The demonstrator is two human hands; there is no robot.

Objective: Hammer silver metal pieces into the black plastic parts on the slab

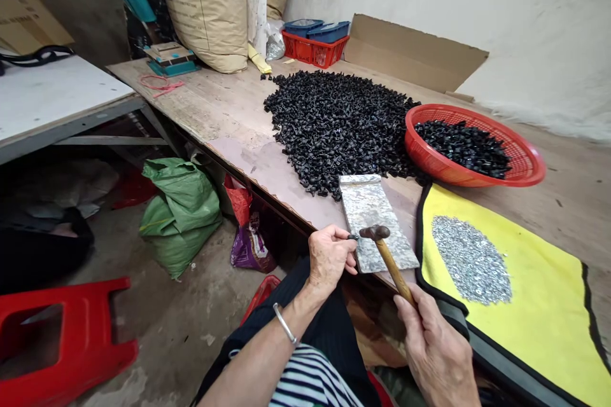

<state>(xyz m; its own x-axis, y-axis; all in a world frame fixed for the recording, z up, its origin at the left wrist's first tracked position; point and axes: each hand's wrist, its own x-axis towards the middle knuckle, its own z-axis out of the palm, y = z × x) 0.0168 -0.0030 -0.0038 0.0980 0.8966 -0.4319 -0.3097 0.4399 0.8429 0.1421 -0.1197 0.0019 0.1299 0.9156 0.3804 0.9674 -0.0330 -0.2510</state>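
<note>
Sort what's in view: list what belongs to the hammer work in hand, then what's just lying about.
Likely part of the job:
- hammer, in the right hand
- small black part, in the left hand
- speckled slab
- black pile
- red basket of black parts
- metal pieces on yellow cloth

Apparently just lying about:
- green sack
- red stool
- cardboard by the wall

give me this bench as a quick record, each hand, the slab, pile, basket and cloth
left hand: pinching a small black part at the slab's left edge
right hand: gripping the hammer by its wooden handle, head over the slab; contact unclear
slab: on the table, near its front edge
pile: black parts, loose on the table behind the slab
basket: red, holding black parts
cloth: yellow, bearing small metal pieces
</note>
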